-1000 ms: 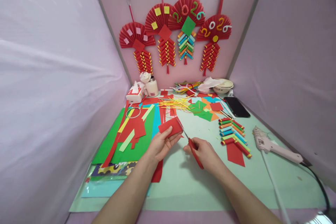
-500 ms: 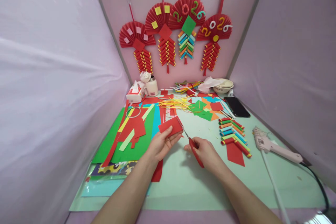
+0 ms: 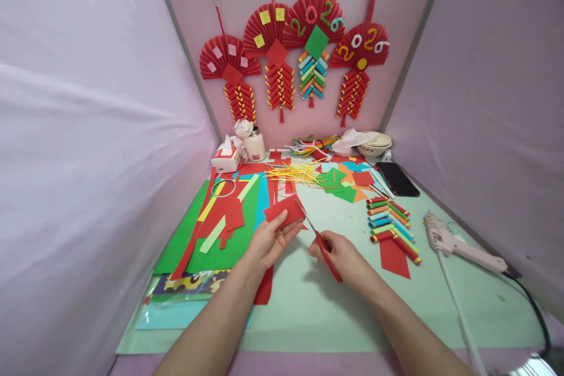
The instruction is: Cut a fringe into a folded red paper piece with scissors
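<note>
My left hand (image 3: 272, 239) pinches a small red piece of paper (image 3: 282, 209) between thumb and fingers, above the middle of the table. Red-handled scissors (image 3: 326, 254) are gripped in my right hand (image 3: 341, 255), their blades pointing up and left to the paper's right edge. Whether the blades are cutting into the paper or only beside it, I cannot tell. Right of my hands lies a string of coloured paper rolls (image 3: 392, 226) in a zigzag, with a red paper piece (image 3: 395, 258) at its lower end.
A hot glue gun (image 3: 462, 245) with its cord lies at the right, below a black phone (image 3: 399, 179). Coloured sheets (image 3: 176, 247) and red scraps cover the left. Yellow strips (image 3: 293, 173) and green squares (image 3: 341, 188) lie behind my hands. Red fan decorations (image 3: 312, 17) hang at the back.
The red paper and my left hand have shifted very slightly to the left. My right hand and the scissors have barely moved.
</note>
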`<state>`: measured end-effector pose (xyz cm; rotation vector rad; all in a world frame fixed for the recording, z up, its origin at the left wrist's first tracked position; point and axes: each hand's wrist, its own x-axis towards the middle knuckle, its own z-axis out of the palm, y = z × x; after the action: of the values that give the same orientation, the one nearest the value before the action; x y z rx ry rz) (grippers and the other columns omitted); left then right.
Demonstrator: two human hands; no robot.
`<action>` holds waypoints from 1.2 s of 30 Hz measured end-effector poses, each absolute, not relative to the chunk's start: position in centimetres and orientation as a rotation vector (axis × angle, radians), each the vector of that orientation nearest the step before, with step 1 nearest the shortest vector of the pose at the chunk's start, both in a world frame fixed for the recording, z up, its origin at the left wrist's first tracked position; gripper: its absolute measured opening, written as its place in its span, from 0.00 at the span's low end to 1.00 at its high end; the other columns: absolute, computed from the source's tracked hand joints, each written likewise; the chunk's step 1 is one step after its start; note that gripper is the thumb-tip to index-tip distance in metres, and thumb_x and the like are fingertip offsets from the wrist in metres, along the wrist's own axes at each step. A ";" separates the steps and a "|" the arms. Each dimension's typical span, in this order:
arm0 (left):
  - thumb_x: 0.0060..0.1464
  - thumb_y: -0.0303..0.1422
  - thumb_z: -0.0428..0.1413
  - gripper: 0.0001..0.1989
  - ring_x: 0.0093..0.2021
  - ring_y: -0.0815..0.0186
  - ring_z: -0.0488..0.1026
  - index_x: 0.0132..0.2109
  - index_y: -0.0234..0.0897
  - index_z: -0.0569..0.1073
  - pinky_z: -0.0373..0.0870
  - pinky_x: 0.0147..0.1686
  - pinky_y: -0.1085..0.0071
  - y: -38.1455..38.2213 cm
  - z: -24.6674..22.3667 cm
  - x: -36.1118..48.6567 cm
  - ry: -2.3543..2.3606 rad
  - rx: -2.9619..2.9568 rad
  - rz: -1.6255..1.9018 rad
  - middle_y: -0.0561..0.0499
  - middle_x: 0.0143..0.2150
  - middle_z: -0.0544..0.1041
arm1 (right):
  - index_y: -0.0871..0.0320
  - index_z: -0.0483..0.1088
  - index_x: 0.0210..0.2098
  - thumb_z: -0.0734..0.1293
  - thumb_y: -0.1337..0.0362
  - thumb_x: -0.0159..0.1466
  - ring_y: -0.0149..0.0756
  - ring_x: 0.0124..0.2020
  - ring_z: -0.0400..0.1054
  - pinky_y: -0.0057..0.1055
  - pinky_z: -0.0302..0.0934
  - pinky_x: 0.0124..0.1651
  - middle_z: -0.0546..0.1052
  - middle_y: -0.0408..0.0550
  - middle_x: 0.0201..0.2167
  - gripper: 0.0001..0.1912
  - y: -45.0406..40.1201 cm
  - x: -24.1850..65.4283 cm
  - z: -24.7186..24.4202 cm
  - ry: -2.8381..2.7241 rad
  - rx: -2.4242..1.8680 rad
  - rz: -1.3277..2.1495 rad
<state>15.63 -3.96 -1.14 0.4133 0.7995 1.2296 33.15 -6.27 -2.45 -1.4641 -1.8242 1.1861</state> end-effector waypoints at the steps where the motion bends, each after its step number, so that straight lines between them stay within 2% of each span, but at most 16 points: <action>1: 0.51 0.26 0.57 0.12 0.41 0.57 0.76 0.44 0.28 0.71 0.73 0.44 0.64 -3.9 -1.2 15.6 0.801 0.406 1.246 0.40 0.40 0.78 | 0.59 0.65 0.28 0.61 0.47 0.56 0.30 0.24 0.59 0.24 0.51 0.25 0.70 0.43 0.24 0.19 -6.3 33.2 -2.4 -1.833 -1.456 1.207; 9: 0.51 0.26 0.56 0.11 0.42 0.59 0.75 0.44 0.28 0.71 0.72 0.46 0.65 -3.5 -1.3 15.2 0.777 0.362 1.329 0.40 0.40 0.78 | 0.57 0.61 0.26 0.63 0.49 0.55 0.29 0.24 0.60 0.24 0.53 0.26 0.70 0.42 0.24 0.17 -6.6 33.0 -1.8 -1.835 -1.482 1.213; 17: 0.50 0.26 0.57 0.12 0.42 0.58 0.75 0.44 0.29 0.72 0.72 0.46 0.63 -3.5 -1.5 15.3 0.773 0.380 1.307 0.41 0.40 0.78 | 0.57 0.59 0.24 0.62 0.46 0.54 0.30 0.24 0.59 0.24 0.51 0.25 0.70 0.42 0.23 0.20 -6.6 33.0 -2.2 -1.853 -1.522 1.142; 30: 0.51 0.25 0.56 0.09 0.41 0.58 0.76 0.41 0.27 0.72 0.72 0.45 0.64 -3.8 -1.4 15.6 0.771 0.372 1.284 0.41 0.40 0.78 | 0.57 0.60 0.25 0.62 0.45 0.54 0.30 0.24 0.59 0.25 0.51 0.25 0.70 0.42 0.23 0.20 -6.5 32.9 -2.6 -1.835 -1.518 1.130; 36: 0.52 0.25 0.55 0.07 0.41 0.58 0.76 0.40 0.28 0.73 0.72 0.46 0.62 -4.0 -1.1 15.8 0.769 0.357 1.283 0.41 0.39 0.78 | 0.58 0.65 0.28 0.62 0.46 0.55 0.30 0.24 0.59 0.25 0.50 0.26 0.71 0.42 0.24 0.20 -6.4 32.9 -2.7 -1.846 -1.509 1.110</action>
<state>15.80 -3.96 -1.12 0.3570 0.7685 1.2827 32.88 -6.44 -2.68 -1.5085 -1.8456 1.1105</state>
